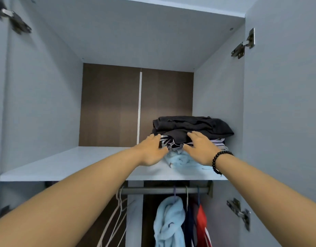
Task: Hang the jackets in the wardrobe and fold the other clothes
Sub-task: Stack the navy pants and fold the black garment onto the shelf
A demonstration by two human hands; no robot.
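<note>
Wardrobe [260, 104] stands open, pale blue panels, brown back board; hinges visible on both side walls. At the left, beneath the upper shelf [64, 164], bare wire hangers [116, 216] hang tilted from the left end of the rail [164, 190]. On the shelf itself, the left hand [151, 151] reaches forward with fingers extended and loosely spread, fingertips laid against the left front of the stack of folded clothes [191, 131] — no curl or pinch is evident. The stack sits toward the right end of the shelf, near the right wall: dark garments on top, striped pieces in the middle, a light blue fleece item [182, 160] at the bottom by the front edge. The right hand [200, 148] rests flat on the stack's front, fingers straight over the dark top layer; a black bead bracelet [218, 160] circles its wrist. Below the shelf, toward the right end of the rail, a light blue jacket [168, 223] hangs, with a navy garment [190, 227] and a red garment [201, 223] just beside it.
</note>
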